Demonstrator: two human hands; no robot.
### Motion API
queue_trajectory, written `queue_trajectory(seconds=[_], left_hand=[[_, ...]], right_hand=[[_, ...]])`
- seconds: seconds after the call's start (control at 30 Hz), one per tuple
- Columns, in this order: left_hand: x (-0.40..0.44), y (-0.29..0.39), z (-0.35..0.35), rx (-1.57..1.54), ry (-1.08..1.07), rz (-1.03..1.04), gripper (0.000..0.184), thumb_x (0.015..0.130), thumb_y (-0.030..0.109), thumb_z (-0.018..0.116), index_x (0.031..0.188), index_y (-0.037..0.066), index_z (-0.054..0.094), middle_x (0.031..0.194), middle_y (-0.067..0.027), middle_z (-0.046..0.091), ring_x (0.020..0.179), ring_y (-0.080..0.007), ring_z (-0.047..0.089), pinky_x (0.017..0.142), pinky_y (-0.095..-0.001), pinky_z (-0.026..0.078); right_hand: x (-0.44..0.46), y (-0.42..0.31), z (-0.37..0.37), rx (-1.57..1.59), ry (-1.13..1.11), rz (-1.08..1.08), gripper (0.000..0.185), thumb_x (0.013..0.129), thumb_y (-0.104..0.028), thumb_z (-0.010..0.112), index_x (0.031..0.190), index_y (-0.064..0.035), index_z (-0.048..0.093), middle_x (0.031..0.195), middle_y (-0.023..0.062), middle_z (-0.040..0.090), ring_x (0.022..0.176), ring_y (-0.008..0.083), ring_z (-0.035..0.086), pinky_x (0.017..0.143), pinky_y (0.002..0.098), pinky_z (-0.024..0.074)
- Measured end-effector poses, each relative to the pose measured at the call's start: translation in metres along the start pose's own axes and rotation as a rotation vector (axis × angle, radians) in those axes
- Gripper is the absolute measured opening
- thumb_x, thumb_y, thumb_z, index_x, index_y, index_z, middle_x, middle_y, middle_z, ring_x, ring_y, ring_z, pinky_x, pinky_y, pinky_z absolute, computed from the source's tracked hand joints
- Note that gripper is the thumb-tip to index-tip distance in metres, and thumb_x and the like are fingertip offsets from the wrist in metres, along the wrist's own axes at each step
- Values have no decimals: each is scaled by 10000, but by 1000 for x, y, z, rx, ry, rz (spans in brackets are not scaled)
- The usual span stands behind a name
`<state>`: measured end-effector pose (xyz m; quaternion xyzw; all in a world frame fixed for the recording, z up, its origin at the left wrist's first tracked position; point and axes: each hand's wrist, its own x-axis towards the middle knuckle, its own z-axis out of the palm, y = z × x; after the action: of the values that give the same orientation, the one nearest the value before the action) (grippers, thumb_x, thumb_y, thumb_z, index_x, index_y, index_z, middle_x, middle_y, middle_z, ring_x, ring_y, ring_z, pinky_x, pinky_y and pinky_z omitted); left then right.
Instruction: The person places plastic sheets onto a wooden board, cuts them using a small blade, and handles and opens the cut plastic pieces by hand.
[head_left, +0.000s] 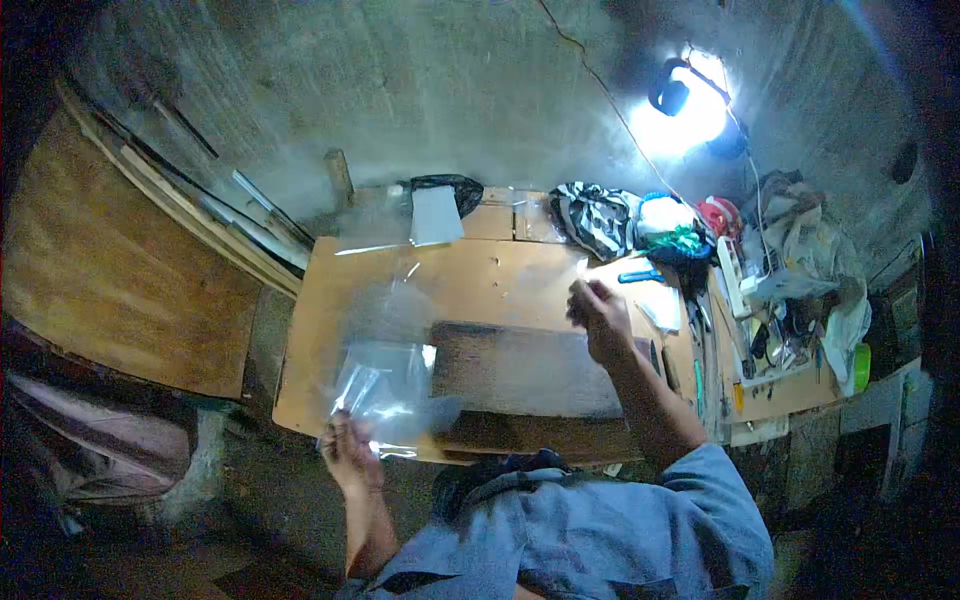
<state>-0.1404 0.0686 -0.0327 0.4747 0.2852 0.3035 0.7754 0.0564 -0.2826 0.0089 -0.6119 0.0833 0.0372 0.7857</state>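
My left hand (348,442) is closed on the near edge of a clear plastic sheet (385,385), which shines where light strikes it. The sheet lies over the left part of the wooden table (310,335). Over the right half of the table, my right hand (602,318) is raised with its fingers pinched together. A small pale scrap (582,268) shows at those fingertips; its kind is too small to make out. Nearest to this hand are a blue-handled cutter (640,276) and a white paper piece (660,305). A dark rectangular board (520,370) lies between my hands.
A white card (436,216) and a black bag (450,188) sit at the back edge. Striped cloth (597,215) and bundled bags crowd the back right. A power strip (733,278) and a tray of tools (785,360) stand at right. A bright lamp (690,110) hangs above.
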Motion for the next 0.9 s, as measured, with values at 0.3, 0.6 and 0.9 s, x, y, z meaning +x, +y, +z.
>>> queue_trajectory(seconds=[0.3, 0.6, 0.9], left_hand=[[-5, 9, -45, -78, -305, 88, 330, 910, 162, 606, 1227, 99, 543, 1101, -47, 629, 937, -151, 593, 779, -306, 507], [-38, 39, 21, 46, -272, -102, 454, 902, 97, 602, 1333, 34, 470, 928, -23, 602, 722, -67, 526, 631, -211, 442], [-41, 2, 83, 367, -651, -318, 359, 907, 92, 600, 1241, 18, 491, 929, -72, 624, 794, -123, 605, 707, -260, 500]], right_hand=[[150, 31, -7, -5, 73, -5, 224, 913, -295, 614, 965, -77, 600, 737, -5, 565, 605, 98, 544, 509, 237, 410], [190, 137, -26, -754, 626, -594, 308, 843, -199, 641, 1091, -42, 546, 783, 72, 600, 527, 160, 529, 419, 329, 391], [-75, 36, 44, -171, -705, 390, 311, 969, -260, 540, 1082, 12, 639, 1000, 55, 664, 942, 126, 583, 830, 291, 452]])
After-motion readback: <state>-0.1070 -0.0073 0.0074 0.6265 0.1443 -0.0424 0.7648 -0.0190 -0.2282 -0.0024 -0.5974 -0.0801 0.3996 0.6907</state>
